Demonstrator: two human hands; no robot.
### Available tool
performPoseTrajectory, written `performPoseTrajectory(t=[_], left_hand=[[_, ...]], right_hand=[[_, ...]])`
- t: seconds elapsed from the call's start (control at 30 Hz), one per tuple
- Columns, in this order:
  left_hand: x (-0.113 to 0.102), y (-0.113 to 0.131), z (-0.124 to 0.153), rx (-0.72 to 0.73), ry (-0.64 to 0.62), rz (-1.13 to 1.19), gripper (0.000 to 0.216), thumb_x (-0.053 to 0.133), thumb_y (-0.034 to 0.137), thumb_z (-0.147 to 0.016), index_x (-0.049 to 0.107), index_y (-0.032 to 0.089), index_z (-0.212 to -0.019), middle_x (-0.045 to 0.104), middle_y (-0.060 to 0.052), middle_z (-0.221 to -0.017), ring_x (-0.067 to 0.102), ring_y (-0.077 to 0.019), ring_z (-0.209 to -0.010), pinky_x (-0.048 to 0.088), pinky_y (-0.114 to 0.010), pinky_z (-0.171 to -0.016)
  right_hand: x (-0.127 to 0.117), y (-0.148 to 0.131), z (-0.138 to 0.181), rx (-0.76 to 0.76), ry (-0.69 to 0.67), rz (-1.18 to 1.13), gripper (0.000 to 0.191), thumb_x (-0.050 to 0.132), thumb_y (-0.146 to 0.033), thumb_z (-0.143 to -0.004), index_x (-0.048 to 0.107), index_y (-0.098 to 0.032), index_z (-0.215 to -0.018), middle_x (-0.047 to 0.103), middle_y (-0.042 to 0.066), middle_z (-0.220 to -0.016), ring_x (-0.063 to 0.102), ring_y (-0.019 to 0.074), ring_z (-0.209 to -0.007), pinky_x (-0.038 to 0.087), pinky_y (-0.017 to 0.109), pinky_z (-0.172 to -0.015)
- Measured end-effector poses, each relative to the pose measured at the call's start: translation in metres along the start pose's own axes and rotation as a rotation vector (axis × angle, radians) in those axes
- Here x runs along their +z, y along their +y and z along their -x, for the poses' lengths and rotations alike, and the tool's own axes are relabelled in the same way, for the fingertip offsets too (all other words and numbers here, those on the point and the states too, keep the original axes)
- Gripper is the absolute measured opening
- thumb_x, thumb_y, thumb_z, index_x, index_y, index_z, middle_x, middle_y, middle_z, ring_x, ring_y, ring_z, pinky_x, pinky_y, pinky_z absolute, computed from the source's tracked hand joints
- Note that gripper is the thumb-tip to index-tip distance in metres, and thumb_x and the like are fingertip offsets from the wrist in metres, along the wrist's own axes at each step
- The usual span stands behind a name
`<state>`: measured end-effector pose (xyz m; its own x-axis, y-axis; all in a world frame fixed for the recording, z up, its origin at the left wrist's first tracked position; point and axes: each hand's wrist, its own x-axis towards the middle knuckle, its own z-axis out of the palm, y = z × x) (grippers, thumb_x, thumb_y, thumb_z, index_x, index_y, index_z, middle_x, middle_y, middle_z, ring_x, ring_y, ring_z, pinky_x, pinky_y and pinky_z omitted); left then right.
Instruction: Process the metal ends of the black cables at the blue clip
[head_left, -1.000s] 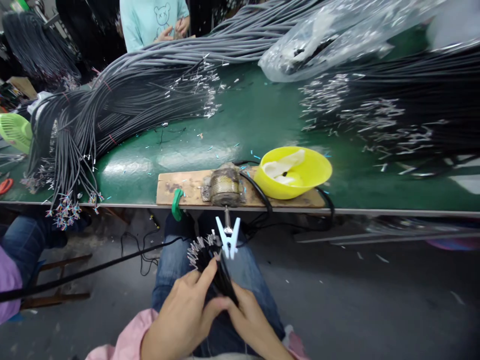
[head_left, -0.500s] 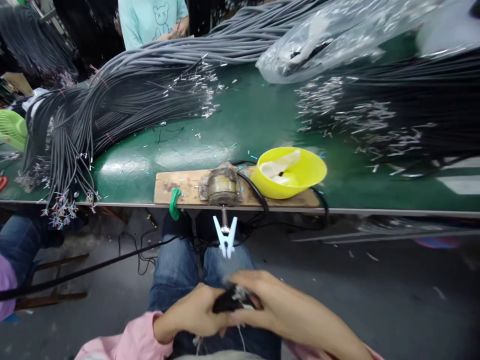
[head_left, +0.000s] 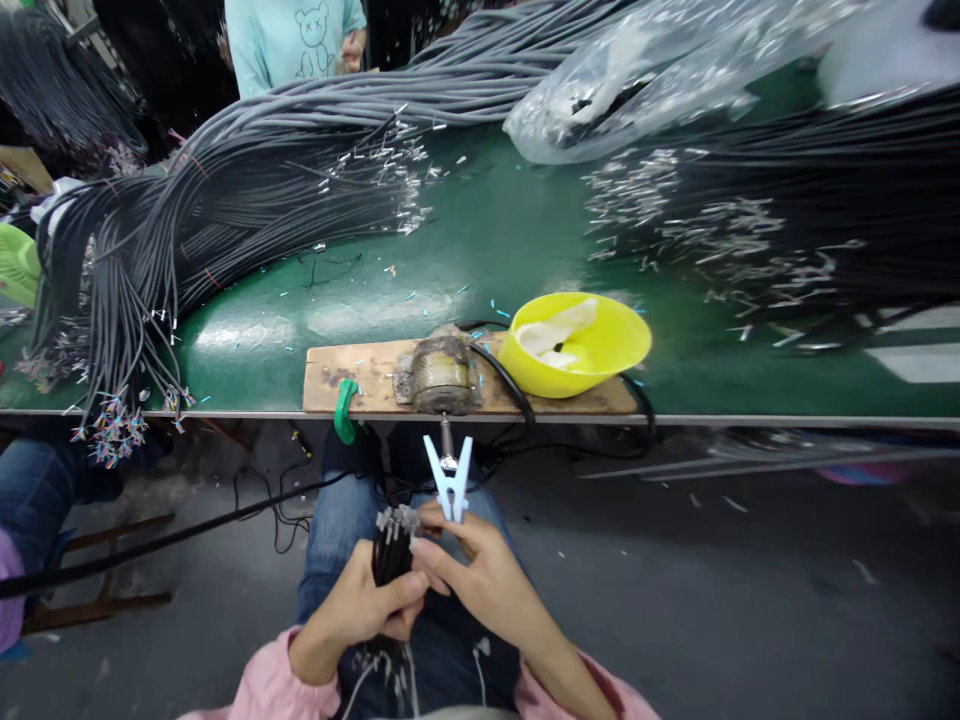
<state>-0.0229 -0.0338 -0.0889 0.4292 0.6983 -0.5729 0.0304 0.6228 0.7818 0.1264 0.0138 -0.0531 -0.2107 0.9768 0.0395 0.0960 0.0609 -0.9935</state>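
Over my lap, my left hand [head_left: 364,605] is wrapped around a bundle of black cables [head_left: 390,560]. Their bare silvery ends point up and away from me, and more ends hang below the fist. My right hand [head_left: 491,580] is at the bundle's right side, thumb and fingers drawn together near the tips. What they pinch is too small to make out. Just above these fingers is a light blue clothespin [head_left: 454,485], fixed to the shaft of a small motor [head_left: 442,375]. The motor is mounted on a wooden board [head_left: 330,365] at the table's front edge.
A green clamp [head_left: 345,410] grips the board's left part. On its right stands a yellow bowl [head_left: 626,340] with white pieces inside. Grey cables [head_left: 300,110] lie left and back, black cables [head_left: 862,210] right, beside a plastic bag [head_left: 555,125]. A person [head_left: 300,45] is across the green table [head_left: 510,220].
Both hands have moved up and forward toward the clothespin. The bundle has turned upright, its silvery ends now showing above my left fist. The right hand has shifted to its side.
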Motion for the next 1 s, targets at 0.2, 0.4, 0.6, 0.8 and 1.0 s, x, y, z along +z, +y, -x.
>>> performPoseTrajectory(t=[0.2,0.4,0.6,0.8,1.0], left_hand=[[0.0,0.033,0.005,0.101,0.166,0.02,0.025,0.052,0.032,-0.091,0.059,0.012,-0.105,0.064,-0.005,-0.093,0.062,-0.0139,-0.072,0.053,-0.03,-0.062],[0.019,0.06,0.013,0.227,0.372,0.051,0.034,0.057,0.046,-0.084,0.056,0.012,-0.081,0.047,0.006,-0.055,0.036,-0.004,-0.04,0.029,-0.019,-0.039],[0.034,0.075,0.022,0.285,0.491,0.08,0.038,0.069,0.051,-0.07,0.061,0.014,-0.078,0.05,0.002,-0.062,0.043,-0.0077,-0.054,0.035,-0.02,-0.048],[0.03,0.07,0.017,0.163,0.332,0.173,0.048,0.063,0.063,-0.069,0.053,0.016,-0.072,0.028,0.011,-0.039,0.02,-0.0024,-0.03,0.018,-0.018,-0.032],[0.027,0.077,0.019,0.138,0.293,0.146,0.046,0.06,0.061,-0.072,0.052,0.016,-0.068,0.031,0.01,-0.04,0.02,-0.0018,-0.031,0.017,-0.017,-0.031]], right_hand=[[-0.003,-0.018,-0.009,-0.084,0.152,-0.005,0.023,0.061,-0.029,-0.078,0.062,-0.02,-0.057,0.062,0.002,-0.057,0.057,0.0175,-0.056,0.047,0.028,-0.058],[-0.005,-0.022,-0.014,-0.172,0.141,-0.045,0.018,0.062,-0.021,-0.077,0.062,-0.02,-0.058,0.059,0.0,-0.055,0.053,0.0149,-0.051,0.043,0.025,-0.05],[0.006,-0.032,-0.007,-0.329,0.414,0.058,0.025,0.055,-0.011,-0.079,0.054,-0.019,-0.055,0.049,-0.001,-0.053,0.047,0.0148,-0.055,0.04,0.027,-0.053],[0.007,-0.015,-0.001,-0.093,0.147,-0.219,0.032,0.05,-0.038,-0.087,0.065,-0.019,-0.066,0.057,0.004,-0.061,0.053,0.0173,-0.055,0.045,0.029,-0.052],[-0.003,-0.02,-0.005,-0.087,0.166,-0.282,0.022,0.059,-0.037,-0.081,0.065,-0.019,-0.071,0.062,0.005,-0.07,0.058,0.0179,-0.064,0.049,0.027,-0.058]])
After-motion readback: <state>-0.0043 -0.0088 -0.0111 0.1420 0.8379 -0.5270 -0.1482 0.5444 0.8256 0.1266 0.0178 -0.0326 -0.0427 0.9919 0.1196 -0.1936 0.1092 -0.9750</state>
